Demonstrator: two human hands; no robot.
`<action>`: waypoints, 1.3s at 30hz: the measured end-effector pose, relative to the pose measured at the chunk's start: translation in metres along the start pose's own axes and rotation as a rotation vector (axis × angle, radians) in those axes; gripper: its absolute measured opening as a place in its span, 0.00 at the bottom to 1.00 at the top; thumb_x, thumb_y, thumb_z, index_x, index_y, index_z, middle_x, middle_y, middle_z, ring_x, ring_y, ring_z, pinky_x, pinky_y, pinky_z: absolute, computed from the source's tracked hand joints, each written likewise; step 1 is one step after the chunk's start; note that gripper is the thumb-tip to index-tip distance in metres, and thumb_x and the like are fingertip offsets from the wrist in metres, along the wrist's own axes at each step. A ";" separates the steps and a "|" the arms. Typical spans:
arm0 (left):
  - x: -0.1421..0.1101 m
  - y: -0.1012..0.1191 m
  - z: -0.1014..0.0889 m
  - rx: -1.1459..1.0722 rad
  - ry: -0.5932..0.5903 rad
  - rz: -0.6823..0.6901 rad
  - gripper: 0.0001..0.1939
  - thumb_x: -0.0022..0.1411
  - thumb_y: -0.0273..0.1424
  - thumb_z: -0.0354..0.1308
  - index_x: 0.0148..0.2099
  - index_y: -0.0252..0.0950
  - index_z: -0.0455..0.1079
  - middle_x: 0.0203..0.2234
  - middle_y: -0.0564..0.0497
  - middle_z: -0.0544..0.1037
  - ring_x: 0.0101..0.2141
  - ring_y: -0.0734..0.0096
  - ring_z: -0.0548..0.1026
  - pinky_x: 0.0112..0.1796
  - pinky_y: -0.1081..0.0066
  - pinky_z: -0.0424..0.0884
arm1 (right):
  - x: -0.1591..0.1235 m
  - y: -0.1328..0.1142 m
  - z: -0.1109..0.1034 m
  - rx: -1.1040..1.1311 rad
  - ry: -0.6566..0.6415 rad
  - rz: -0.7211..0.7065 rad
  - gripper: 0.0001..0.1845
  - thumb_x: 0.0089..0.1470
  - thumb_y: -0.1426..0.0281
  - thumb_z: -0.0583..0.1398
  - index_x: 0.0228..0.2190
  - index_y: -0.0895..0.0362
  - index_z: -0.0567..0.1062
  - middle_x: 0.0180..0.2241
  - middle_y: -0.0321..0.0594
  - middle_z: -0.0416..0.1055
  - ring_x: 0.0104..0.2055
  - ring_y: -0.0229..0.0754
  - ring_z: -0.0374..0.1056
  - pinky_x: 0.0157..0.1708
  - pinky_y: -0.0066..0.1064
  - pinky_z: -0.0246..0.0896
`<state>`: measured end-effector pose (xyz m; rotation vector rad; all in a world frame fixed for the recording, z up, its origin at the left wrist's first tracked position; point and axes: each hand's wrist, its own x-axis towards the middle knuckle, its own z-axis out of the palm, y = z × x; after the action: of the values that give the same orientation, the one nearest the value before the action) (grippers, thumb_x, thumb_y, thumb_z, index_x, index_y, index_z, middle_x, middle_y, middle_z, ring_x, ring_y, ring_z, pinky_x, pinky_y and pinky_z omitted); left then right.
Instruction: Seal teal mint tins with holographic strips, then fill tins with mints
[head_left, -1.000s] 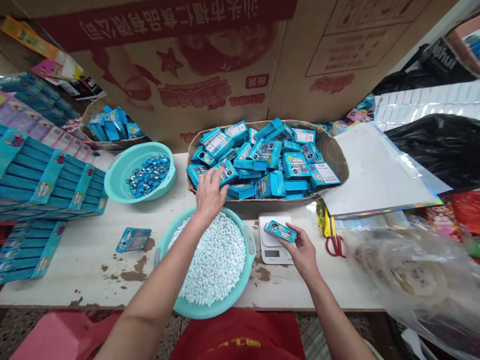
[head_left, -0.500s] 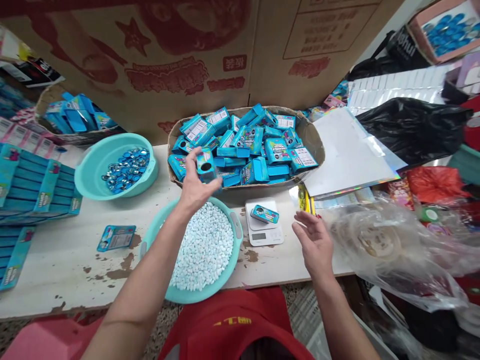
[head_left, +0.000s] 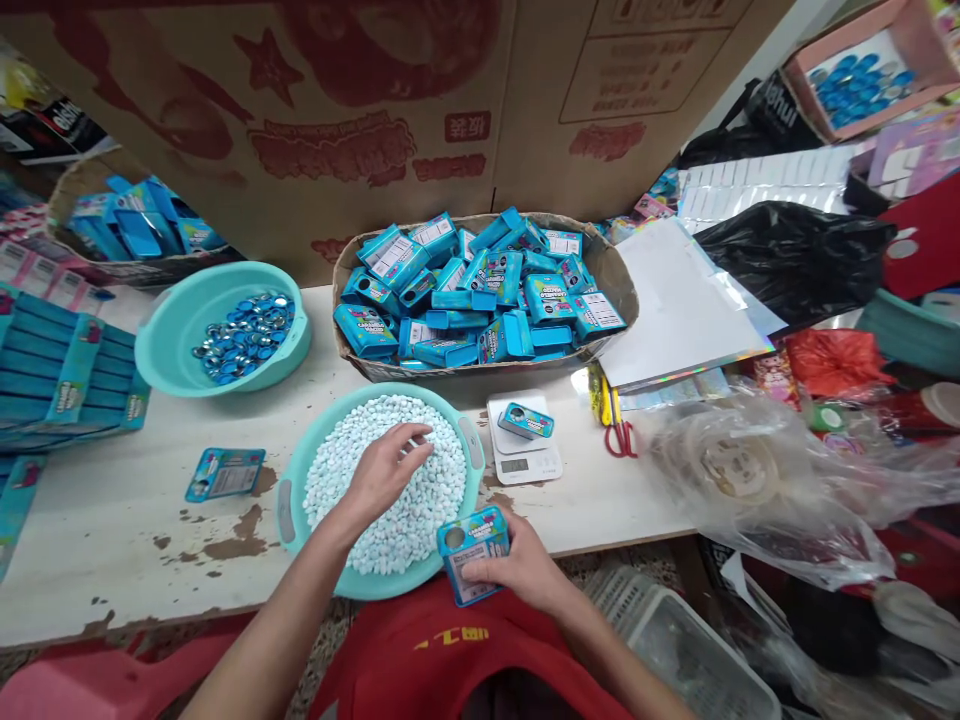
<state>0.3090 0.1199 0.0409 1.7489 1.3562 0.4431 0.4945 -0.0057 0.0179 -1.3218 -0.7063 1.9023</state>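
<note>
My left hand (head_left: 390,472) is over the turquoise basin (head_left: 291,470) of small pale blue-white candies (head_left: 405,535). Its fingers point right, with the thumb apart from them, and it appears to hold nothing. In my right hand (head_left: 521,565) is a blue candy box (head_left: 474,552) with a round hole near one corner, held tilted over the basin's front right rim. Just right of the basin, another small blue box (head_left: 528,421) lies on a white digital scale (head_left: 534,467). Beyond them, a cut-down cardboard tray (head_left: 626,285) is heaped with similar boxes (head_left: 442,295).
At left stand a second turquoise basin (head_left: 169,340) with shiny blue round caps (head_left: 247,335) and a flat blue package (head_left: 225,473). Red-handled scissors (head_left: 621,438), white sheets (head_left: 682,310) and clear plastic bags (head_left: 780,490) lie right. A large carton (head_left: 420,110) rises behind.
My left hand has come down from the cardboard tray to the candies and let go of a blue box. My right hand, empty before, has moved left and now grips a box.
</note>
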 end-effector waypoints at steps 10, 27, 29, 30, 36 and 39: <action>0.030 0.003 0.059 0.313 0.017 0.121 0.12 0.64 0.33 0.48 0.43 0.38 0.71 0.38 0.48 0.75 0.37 0.65 0.74 0.40 0.67 0.68 | -0.005 0.049 -0.071 -0.234 0.481 -0.193 0.23 0.34 0.63 0.70 0.33 0.55 0.69 0.31 0.36 0.73 0.32 0.42 0.70 0.35 0.34 0.66; 0.033 0.013 0.085 -0.579 0.169 -0.227 0.15 0.55 0.39 0.57 0.42 0.37 0.73 0.33 0.49 0.77 0.34 0.67 0.74 0.38 0.68 0.69 | 0.075 -0.037 -0.092 -0.638 0.615 -0.559 0.21 0.46 0.56 0.63 0.39 0.55 0.71 0.38 0.42 0.72 0.43 0.48 0.68 0.45 0.41 0.62; 0.029 0.017 0.078 -0.829 0.207 -0.326 0.21 0.55 0.45 0.57 0.44 0.34 0.72 0.37 0.46 0.77 0.36 0.66 0.75 0.38 0.68 0.69 | 0.068 -0.054 -0.075 -0.749 0.572 -0.669 0.18 0.47 0.58 0.64 0.38 0.54 0.73 0.36 0.41 0.72 0.41 0.47 0.68 0.43 0.39 0.63; 0.027 0.019 0.072 -0.956 0.225 -0.360 0.24 0.55 0.47 0.56 0.46 0.34 0.72 0.39 0.44 0.77 0.37 0.66 0.75 0.38 0.68 0.69 | 0.063 -0.061 -0.065 -0.821 0.538 -0.723 0.17 0.48 0.59 0.64 0.39 0.53 0.73 0.37 0.41 0.72 0.41 0.47 0.68 0.42 0.38 0.62; 0.015 0.019 0.049 -1.271 0.266 -0.493 0.24 0.48 0.48 0.63 0.37 0.30 0.75 0.33 0.44 0.76 0.29 0.74 0.71 0.27 0.76 0.65 | 0.052 -0.074 -0.022 -1.126 0.370 -0.803 0.15 0.51 0.58 0.62 0.39 0.52 0.73 0.34 0.40 0.73 0.38 0.47 0.68 0.39 0.39 0.59; 0.008 0.008 0.048 -1.327 0.242 -0.501 0.22 0.46 0.46 0.65 0.34 0.30 0.75 0.28 0.47 0.75 0.25 0.77 0.69 0.26 0.76 0.63 | 0.057 -0.069 -0.014 -1.150 0.370 -0.802 0.15 0.52 0.57 0.61 0.39 0.52 0.73 0.34 0.40 0.73 0.39 0.47 0.68 0.39 0.39 0.58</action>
<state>0.3507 0.1071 0.0188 0.2704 1.1211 0.9758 0.5106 0.0820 0.0343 -1.5623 -1.8973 0.5042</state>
